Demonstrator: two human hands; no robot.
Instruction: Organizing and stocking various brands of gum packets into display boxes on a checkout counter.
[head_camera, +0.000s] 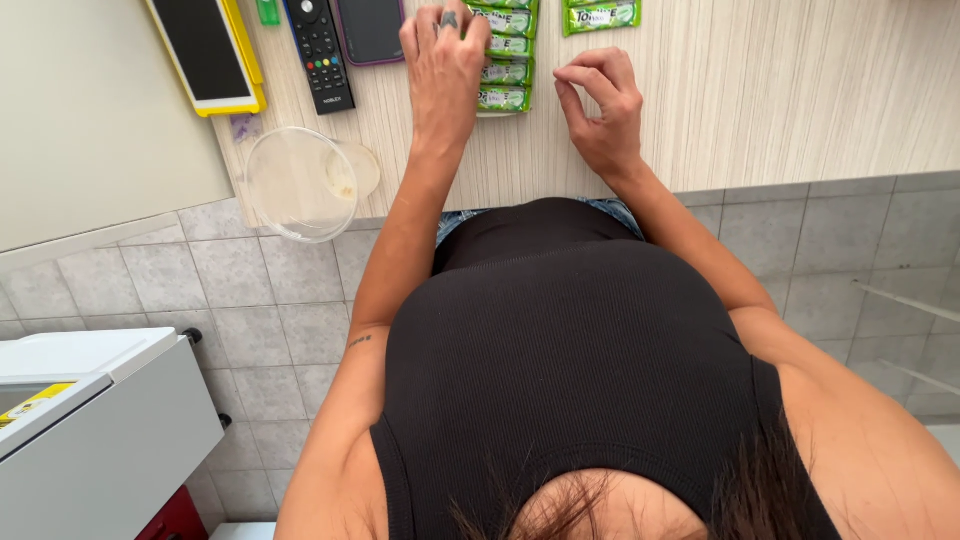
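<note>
Green gum packs (505, 60), small flat sleeves, lie in a tidy column on the pale wood-grain tabletop (760, 90): we count four fully or partly in view here, the topmost cut by the frame edge. One more green pack (601, 16) lies apart to the right, and a second may sit above it, but the edge hides that.

Our left hand (443, 60) rests flat over the column's left side, fingers together and pressing down on the packs, gripping nothing. Our right hand (603, 105) hovers just right of the column, thumb and forefinger pinched together; we cannot tell whether anything is held between them.

Step in hand, as we judge it: squaring up the column of packs. The next move would call for a light sideways nudge without toppling the alignment.

Also on the table, one each: a black remote control (319, 52), a dark phone (370, 28), a yellow-cased tablet (205, 52), a clear plastic cup (298, 184) on its side near the table's edge, and a small green object (268, 11) at the top edge.
</note>
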